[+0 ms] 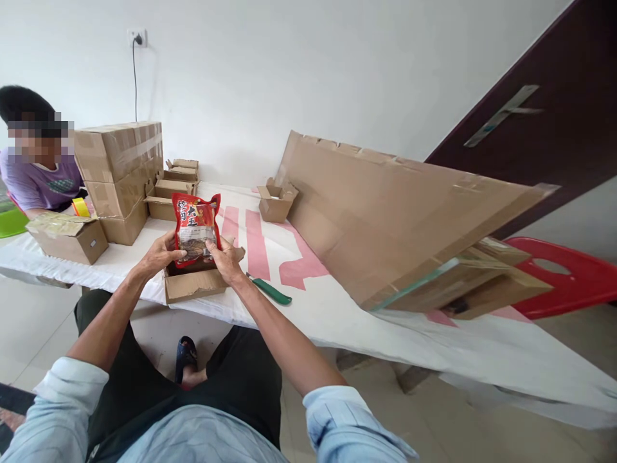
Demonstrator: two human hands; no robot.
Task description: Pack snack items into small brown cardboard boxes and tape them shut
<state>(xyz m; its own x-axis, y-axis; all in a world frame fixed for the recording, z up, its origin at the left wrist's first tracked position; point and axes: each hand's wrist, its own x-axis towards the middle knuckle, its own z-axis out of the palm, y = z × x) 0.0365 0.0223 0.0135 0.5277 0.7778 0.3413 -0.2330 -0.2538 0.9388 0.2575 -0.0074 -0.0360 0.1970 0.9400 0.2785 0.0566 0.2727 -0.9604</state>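
Clock directions are as seen by the wearer, with 12 o'clock pointing away. The red packet (198, 218) is held up over the open carton (195, 287) at the near edge of the tabletop (332, 315). The left hand (164, 253) grips the packet's lower corner at 8 o'clock, thumb on the front face; the right hand (224, 260) pinches the lower corner at 5 o'clock in the same manner. Both hands are in contact, so neither is nearer. The packet's long axis runs roughly 12 to 6 o'clock, printed face toward the wearer. The carton lies at 6 o'clock from the packet; whether the two touch cannot be told. A green-handled tool (272, 291) lies near the carton, at 3 o'clock.
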